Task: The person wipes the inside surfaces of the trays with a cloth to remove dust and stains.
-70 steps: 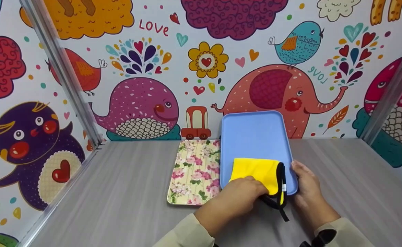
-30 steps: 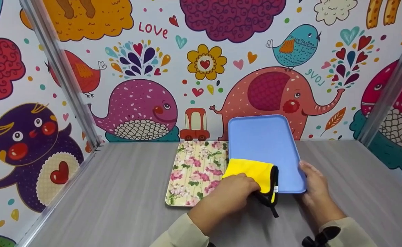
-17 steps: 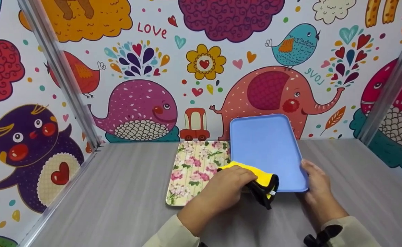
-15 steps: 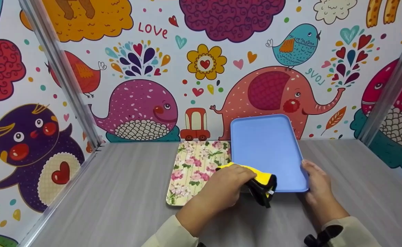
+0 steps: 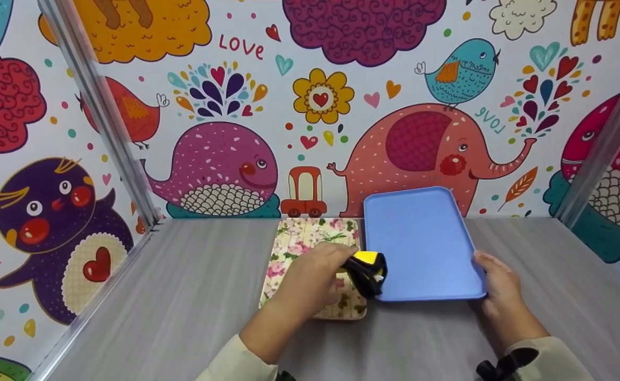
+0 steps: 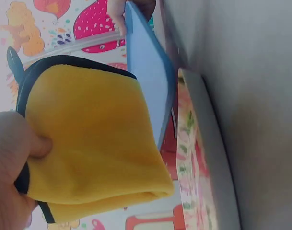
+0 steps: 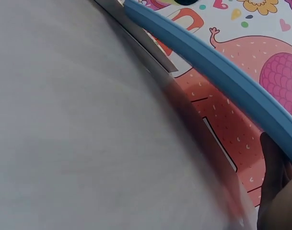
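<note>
My left hand [image 5: 312, 278] holds a folded yellow cloth with black edging [image 6: 93, 134], the thumb pressing into it in the left wrist view. In the head view this cloth hangs over the right part of a floral tray [image 5: 273, 270] that lies on the table. My right hand [image 5: 503, 286] grips a plain blue tray [image 5: 421, 243] by its lower right edge. As the right wrist view shows, the blue tray [image 7: 217, 72] is tilted and held up off the table. Its face is bare in the head view. Part of the floral tray is hidden behind my left hand and the cloth.
The grey table [image 5: 183, 275] runs back to a wall [image 5: 315, 47] printed with cartoon animals. Metal posts [image 5: 98, 111] stand at the left and right corners, with a printed side panel at the left.
My left hand has drawn the cloth leftward off the blue tray to over the floral one, and it has bunched up. The right hand has moved the blue tray slightly right and down.
</note>
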Tool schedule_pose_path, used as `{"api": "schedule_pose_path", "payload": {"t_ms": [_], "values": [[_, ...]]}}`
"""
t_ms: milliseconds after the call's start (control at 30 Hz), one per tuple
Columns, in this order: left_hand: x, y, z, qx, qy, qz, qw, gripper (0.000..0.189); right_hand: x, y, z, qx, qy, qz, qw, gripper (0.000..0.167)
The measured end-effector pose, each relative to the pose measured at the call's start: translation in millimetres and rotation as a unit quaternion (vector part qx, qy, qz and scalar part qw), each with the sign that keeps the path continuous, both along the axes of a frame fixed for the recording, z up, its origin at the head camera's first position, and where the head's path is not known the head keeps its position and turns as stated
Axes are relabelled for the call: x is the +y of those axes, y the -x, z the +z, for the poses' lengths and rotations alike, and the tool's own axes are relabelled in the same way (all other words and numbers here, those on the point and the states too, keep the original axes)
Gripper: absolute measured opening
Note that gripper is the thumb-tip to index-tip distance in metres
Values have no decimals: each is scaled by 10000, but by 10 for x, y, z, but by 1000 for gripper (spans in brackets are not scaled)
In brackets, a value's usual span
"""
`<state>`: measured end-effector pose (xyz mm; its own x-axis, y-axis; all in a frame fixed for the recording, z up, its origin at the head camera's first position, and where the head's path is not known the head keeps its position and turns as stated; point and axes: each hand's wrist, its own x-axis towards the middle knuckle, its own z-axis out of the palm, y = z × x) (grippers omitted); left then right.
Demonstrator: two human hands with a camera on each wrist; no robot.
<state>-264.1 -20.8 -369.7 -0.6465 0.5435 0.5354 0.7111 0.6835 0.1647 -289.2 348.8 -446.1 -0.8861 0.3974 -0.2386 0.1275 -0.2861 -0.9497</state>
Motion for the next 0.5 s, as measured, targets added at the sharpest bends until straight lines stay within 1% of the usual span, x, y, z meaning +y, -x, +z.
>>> {"api": "schedule_pose_path", "payload": {"t_ms": [33, 100, 167, 300, 400, 500], "values": [[-28, 2, -1, -18, -1, 47, 10000, 54, 10, -1, -6, -32, -18, 64, 10000, 29], [-70, 7, -4, -15, 2, 137, 9999, 51, 30, -4, -19, -108, -43, 183, 9998, 26], [-101, 15, -8, -21, -9, 181, 9998, 47, 46, -7, -26, -214, -109, 256, 9994, 24], [-145, 28, -14, -46, -55, 239, 9997, 43, 73, -7, -38, -360, -277, 345, 9984, 15], [-181, 38, -26, -66, -60, 286, 9996, 47, 103, -8, -47, -374, -415, 336, 9979, 15], [-214, 53, -36, -99, -47, 349, 9993, 52, 142, 2, -57, -368, -488, 342, 9975, 20]]}}
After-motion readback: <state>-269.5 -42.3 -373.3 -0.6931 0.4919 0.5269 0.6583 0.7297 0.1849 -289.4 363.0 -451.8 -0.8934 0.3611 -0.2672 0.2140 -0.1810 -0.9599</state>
